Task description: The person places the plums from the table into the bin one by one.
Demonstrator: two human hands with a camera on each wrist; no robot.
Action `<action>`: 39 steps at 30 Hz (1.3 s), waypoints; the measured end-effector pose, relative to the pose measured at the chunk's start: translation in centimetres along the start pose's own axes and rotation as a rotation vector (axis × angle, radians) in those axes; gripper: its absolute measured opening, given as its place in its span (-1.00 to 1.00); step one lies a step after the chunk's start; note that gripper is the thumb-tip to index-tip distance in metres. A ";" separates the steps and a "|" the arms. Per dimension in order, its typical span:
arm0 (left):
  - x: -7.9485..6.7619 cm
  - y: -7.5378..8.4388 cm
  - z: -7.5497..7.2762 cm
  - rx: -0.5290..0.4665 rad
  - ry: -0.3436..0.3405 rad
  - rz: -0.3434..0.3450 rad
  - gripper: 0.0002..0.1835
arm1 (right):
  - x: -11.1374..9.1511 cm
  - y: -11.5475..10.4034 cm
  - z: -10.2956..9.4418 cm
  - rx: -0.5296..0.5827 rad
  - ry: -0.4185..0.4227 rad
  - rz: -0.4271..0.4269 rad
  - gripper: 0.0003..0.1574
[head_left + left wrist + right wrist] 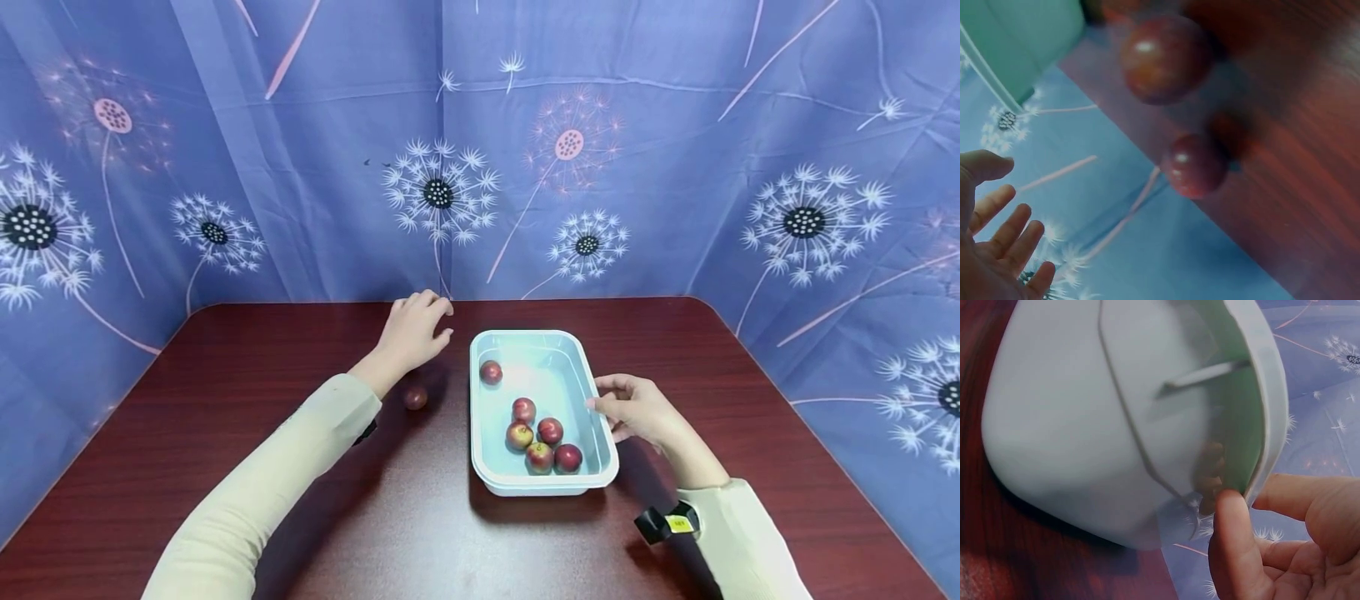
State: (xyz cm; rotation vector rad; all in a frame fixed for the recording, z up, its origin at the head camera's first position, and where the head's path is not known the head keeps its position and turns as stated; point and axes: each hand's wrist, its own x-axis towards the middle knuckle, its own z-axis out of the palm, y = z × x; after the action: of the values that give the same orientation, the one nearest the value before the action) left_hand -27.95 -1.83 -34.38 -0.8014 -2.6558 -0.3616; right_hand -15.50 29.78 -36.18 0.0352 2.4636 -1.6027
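Note:
A pale plastic tub [528, 481] stands on the table, with several red, partly yellow plums [538, 457] inside, most gathered at its near end. My right hand [641, 410] pinches the tub's right rim between thumb and fingers; the right wrist view shows the tub wall [1085, 425] close up beside that hand. Left of the tub my left hand [414, 329] is held over the table, fingers loosely bent and holding nothing. A loose plum [416, 397] lies below it, near the wrist. Two round plums, a larger one [1166, 59] and a smaller one [1195, 166], show in the left wrist view.
The dark red wooden table [360, 533] has rounded far corners. Behind and at both sides hangs a blue cloth [337, 208] with a dandelion print, meeting the table's far edge. A black wrist device [667, 523] sits by the right sleeve.

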 end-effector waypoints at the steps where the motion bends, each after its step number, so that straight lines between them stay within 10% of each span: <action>1: -0.1 -0.3 0.1 -0.002 -0.017 -0.016 -0.74 | 0.0 0.0 0.0 0.000 0.000 -0.001 -0.36; 24: -2.4 -4.2 1.5 0.025 -0.319 -0.143 -0.53 | -0.1 0.2 0.1 0.009 -0.004 0.000 -0.34; 39: -2.9 -5.2 2.2 0.027 -0.356 -0.169 -0.52 | 0.2 0.2 -0.1 0.015 -0.005 0.004 -0.36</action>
State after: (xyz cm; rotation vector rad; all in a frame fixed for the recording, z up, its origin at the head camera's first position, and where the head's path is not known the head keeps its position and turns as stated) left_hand -29.16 -6.72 -38.27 -0.6883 -3.0651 -0.2418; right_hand -15.68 29.98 -36.35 0.0375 2.4460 -1.6182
